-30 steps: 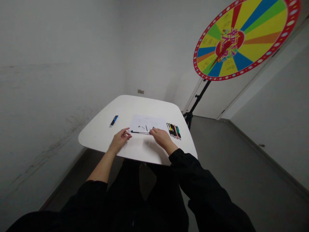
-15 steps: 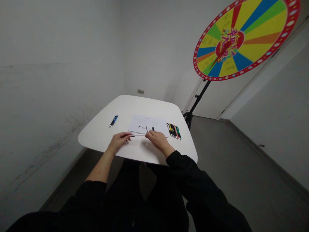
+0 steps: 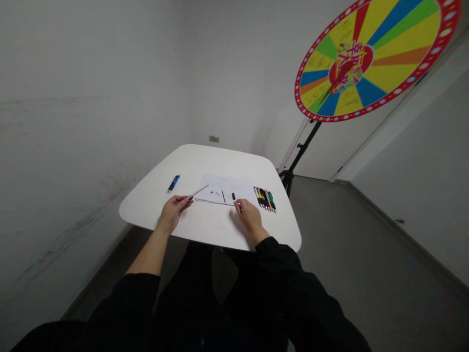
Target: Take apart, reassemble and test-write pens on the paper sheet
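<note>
My left hand pinches a thin pale stick with a dark part at the fingers, tilted up to the right over the paper. It looks like part of a pen, but the kind is unclear. At the near right edge of the paper sheets, my right hand has thumb and fingertips drawn together; whatever they hold is too small to make out. Just beyond those fingertips lies a short black piece. A slim dark rod and small metallic bits rest on the paper.
On the white table, a row of several coloured pens lies to the right. Blue and black pens lie at the left. A colourful prize wheel on a black stand rises beyond the table's right side.
My hands have moved apart. The right one shifted right, away from the stick, while the left one tilted the stick's far end upward. The small black piece now shows fully.
</note>
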A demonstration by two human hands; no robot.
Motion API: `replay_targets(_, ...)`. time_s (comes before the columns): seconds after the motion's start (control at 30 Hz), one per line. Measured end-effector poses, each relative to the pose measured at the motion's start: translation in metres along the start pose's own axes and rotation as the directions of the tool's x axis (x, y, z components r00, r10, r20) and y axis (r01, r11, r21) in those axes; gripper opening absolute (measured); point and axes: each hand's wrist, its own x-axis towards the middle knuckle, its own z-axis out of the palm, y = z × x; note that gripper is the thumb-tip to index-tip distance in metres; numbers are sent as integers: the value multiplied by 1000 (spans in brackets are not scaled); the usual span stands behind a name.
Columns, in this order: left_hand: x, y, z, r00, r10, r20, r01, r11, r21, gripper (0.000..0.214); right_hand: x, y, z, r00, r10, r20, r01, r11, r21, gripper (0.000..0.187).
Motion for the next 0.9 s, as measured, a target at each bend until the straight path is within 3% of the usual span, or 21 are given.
replay_targets(0.43, 0, -2, 0, 1000, -9, -1, 9, 1000, -10, 37, 14, 10, 8, 992, 121, -30, -118, 989, 85, 34)
replay_targets(0.73, 1, -5, -1, 1000, -19, 23, 21, 997, -75, 46, 13, 14, 21, 989, 129, -66, -120, 984, 129, 28)
replay_targets(0.9, 2, -6, -1, 999, -27, 25, 29, 997, -67, 44, 27, 14, 19, 988, 138, -74, -127, 982, 137, 26)
